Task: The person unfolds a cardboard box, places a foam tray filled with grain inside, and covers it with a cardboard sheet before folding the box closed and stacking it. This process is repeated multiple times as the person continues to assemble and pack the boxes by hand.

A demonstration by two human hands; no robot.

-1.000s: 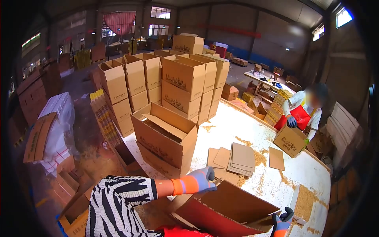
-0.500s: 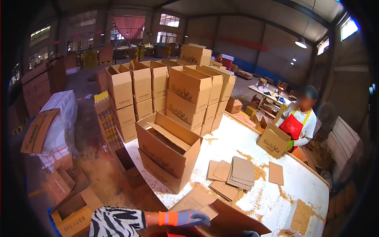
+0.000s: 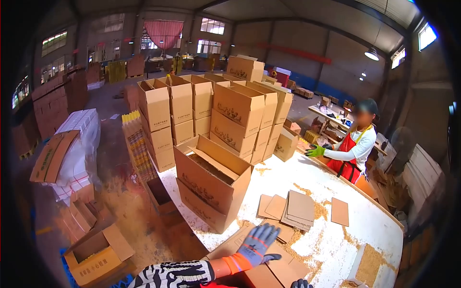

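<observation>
At the bottom edge, a cardboard carton (image 3: 276, 266) lies in front of me, its flaps folded over. My left hand (image 3: 254, 246), in a grey glove with an orange cuff, lies over it with fingers stretched and thumb out, holding nothing. Only the dark gloved fingertips of my right hand (image 3: 301, 284) show at the frame's bottom; they look extended against the carton, and the rest is cut off. Just beyond stands a tall open carton (image 3: 211, 185) with raised flaps. Loose cardboard sheets (image 3: 297, 211) are piled to its right.
Stacked open cartons (image 3: 235, 113) fill the table's far left. Sawdust-like bits litter the white table (image 3: 324, 257). A filled white tray (image 3: 367, 264) sits at right. A co-worker (image 3: 353, 149) in a red apron stands across the table. Another open carton (image 3: 98, 257) is at lower left.
My left hand has moved right and turned, its fingers now spread over the carton. The carton's flaps have come down. The co-worker has released a carton, which now stands by the stacks.
</observation>
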